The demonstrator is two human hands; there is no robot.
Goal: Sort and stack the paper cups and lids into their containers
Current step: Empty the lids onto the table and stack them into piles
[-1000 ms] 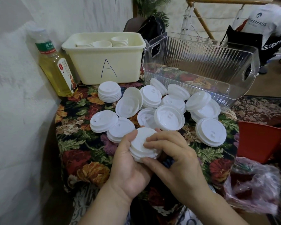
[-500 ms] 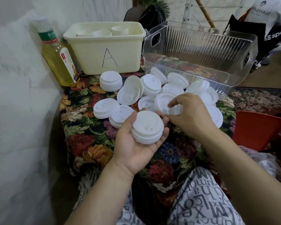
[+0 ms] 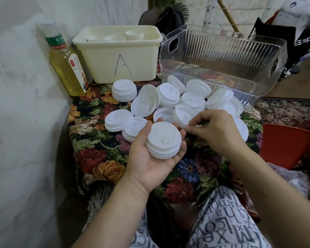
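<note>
L hand [image 3: 150, 158] cups lid stack [image 3: 164, 140]; R hand [image 3: 217, 129] apparently pinches tilted lid [image 3: 183, 114].

The light around me is soft, even and fairly dim, with no hard shadows. The white lids [image 3: 166, 94] are so bright that their detail washes out. Pale glare streaks the ribbed walls of the clear bin [image 3: 222, 51]. The wide lens bends the edges, bowing the wall [image 3: 16, 104] on my left. My forearms and the far corners look slightly smeared.
</note>
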